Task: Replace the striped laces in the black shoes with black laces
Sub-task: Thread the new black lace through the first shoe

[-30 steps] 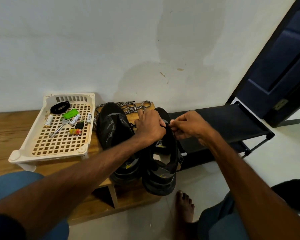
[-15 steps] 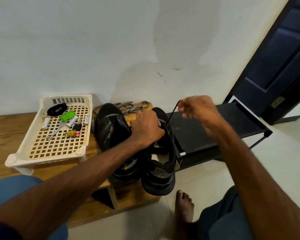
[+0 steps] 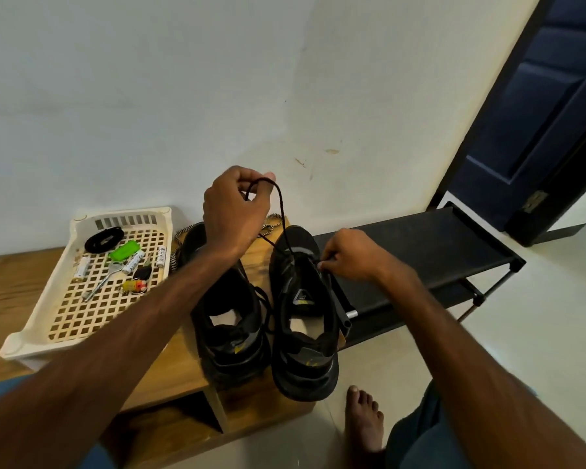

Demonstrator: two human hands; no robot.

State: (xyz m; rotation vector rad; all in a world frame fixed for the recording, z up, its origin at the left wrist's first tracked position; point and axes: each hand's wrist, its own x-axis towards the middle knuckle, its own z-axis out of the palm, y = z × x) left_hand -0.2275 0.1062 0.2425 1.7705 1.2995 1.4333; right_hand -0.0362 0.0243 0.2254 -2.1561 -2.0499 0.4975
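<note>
Left hand (image 3: 234, 204) holds black lace (image 3: 282, 213) up above right shoe (image 3: 301, 319) toe. Right hand (image 3: 349, 255) pinches lace at its eyelets. Left shoe (image 3: 227, 326) just beside; striped laces (image 3: 272, 222) behind.

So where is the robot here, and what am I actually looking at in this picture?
There is no machine: these are a person's two bare hands, filmed by one wide-angle camera worn on the head, looking forward and down. The left hand is raised and grips a thin black lace, which runs down to a black sports shoe. The right hand pinches at that shoe's eyelets, apparently holding the lace's other end. A second black sports shoe stands beside it, both on a low wooden bench. Behind them lie black-and-white striped laces. To the left sits a cream plastic lattice tray holding white batteries, a green plastic piece and a metal tool. A black fabric rack stands at the right.
</note>
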